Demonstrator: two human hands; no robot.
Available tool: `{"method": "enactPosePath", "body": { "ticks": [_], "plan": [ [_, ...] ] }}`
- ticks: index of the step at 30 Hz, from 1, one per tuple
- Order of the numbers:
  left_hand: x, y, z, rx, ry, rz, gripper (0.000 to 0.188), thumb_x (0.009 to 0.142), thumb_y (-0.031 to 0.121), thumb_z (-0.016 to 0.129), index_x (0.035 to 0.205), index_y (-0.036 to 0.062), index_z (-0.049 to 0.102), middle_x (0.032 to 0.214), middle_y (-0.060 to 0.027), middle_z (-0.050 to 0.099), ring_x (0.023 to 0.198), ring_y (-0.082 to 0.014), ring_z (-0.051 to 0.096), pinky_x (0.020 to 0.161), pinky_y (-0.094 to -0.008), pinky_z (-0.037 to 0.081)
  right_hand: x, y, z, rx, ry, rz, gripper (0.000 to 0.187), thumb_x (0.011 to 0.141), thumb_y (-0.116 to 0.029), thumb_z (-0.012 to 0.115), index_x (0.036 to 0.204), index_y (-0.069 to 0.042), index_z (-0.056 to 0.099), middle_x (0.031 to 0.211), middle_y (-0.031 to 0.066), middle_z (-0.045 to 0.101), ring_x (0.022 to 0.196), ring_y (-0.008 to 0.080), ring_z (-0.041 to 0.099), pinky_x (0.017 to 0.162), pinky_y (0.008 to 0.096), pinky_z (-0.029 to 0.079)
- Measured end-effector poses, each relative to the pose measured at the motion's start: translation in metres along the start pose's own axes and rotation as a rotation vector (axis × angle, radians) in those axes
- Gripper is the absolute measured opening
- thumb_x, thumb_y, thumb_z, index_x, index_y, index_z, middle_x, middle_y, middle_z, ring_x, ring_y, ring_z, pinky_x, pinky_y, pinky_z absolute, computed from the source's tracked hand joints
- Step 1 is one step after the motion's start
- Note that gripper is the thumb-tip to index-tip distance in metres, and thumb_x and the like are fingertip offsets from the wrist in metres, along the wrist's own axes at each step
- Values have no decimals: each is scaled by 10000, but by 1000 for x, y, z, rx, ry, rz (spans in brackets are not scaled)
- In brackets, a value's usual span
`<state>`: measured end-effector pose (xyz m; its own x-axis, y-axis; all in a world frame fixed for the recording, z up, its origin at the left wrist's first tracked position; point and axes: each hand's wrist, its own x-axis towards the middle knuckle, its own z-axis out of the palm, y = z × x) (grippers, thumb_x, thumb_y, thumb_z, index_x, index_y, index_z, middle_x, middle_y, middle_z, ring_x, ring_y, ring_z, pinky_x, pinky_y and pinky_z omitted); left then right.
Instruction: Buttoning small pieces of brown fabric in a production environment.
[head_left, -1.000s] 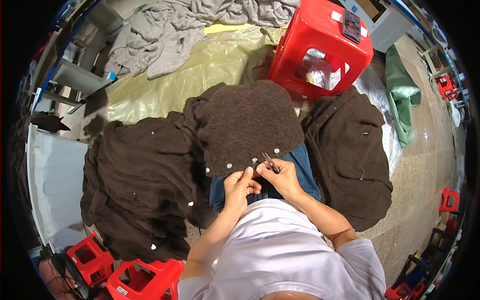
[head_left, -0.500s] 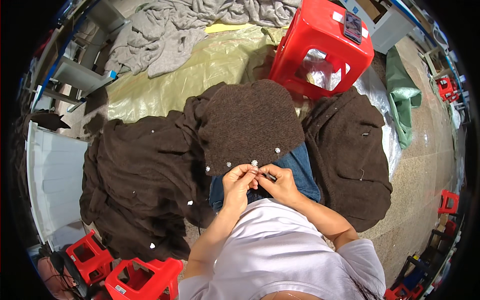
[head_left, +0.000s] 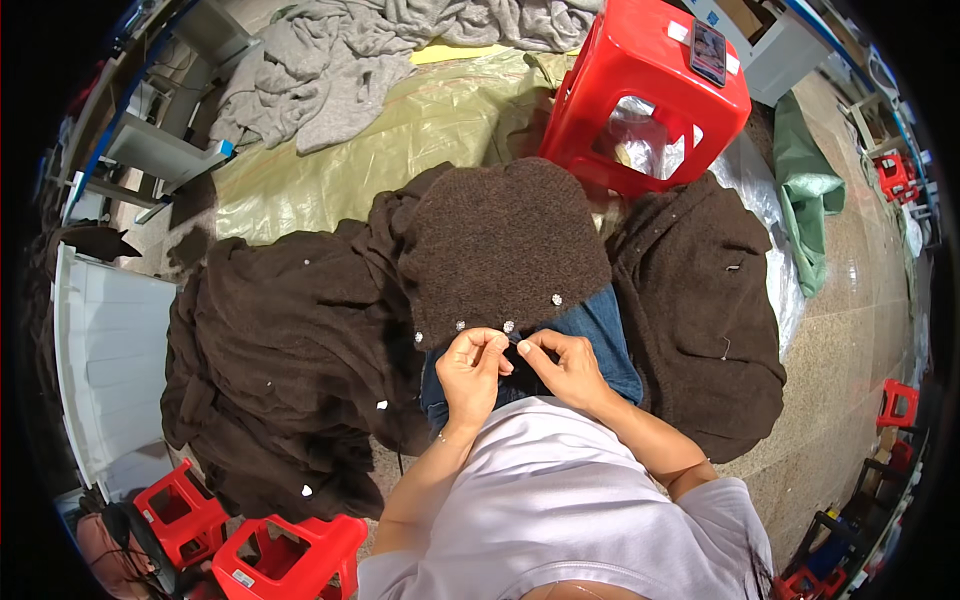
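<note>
A brown knitted garment [head_left: 505,230] lies over my lap, its lower edge across my jeans [head_left: 598,335]. Along that edge sit several sparkling round buttons [head_left: 557,300]. One of them, a bright button [head_left: 509,326], is just above my fingertips. My left hand [head_left: 472,378] is closed, thumb and forefinger pinching the garment's edge beside this button. Close to its right, my right hand [head_left: 566,368] is also closed in a pinch; whatever its fingertips hold is too small to make out. A dark bit of fabric shows between the two hands.
Brown knitwear is heaped on my left [head_left: 290,350] and right [head_left: 700,320]. Ahead, a red stool [head_left: 640,100] carries a phone [head_left: 707,52]. Grey knitwear [head_left: 320,85] lies on yellowish sheeting [head_left: 440,120]. A white bin [head_left: 105,350] and red stools [head_left: 290,560] stand at the left.
My right hand's fingertips have drawn slightly apart from the left's, leaving a small gap at the garment's edge. My left hand has shifted slightly left. The garment lies almost as before.
</note>
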<state>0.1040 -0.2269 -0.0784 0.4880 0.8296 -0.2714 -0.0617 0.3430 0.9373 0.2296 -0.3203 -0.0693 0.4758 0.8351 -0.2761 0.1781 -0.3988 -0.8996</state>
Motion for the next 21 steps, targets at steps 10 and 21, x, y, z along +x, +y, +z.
{"method": "enactPosePath", "body": {
  "ticks": [10,21],
  "plan": [
    [-1,-8,-2,-23,-39,12,18,918,-18,628,903,-25,621,780,-56,640,575,-76,565,535,-213,482,1,-3,5,-80,112,-176,235,922,-208,646,895,20,694,749,122,686,616,143,625,541,296,461],
    [-1,-6,-2,-31,-69,6,30,917,-48,602,899,-24,605,806,-68,642,595,-76,556,555,-216,482,2,-1,12,30,181,-171,268,930,-242,636,889,15,703,677,133,660,534,165,587,497,316,443]
  ]
}}
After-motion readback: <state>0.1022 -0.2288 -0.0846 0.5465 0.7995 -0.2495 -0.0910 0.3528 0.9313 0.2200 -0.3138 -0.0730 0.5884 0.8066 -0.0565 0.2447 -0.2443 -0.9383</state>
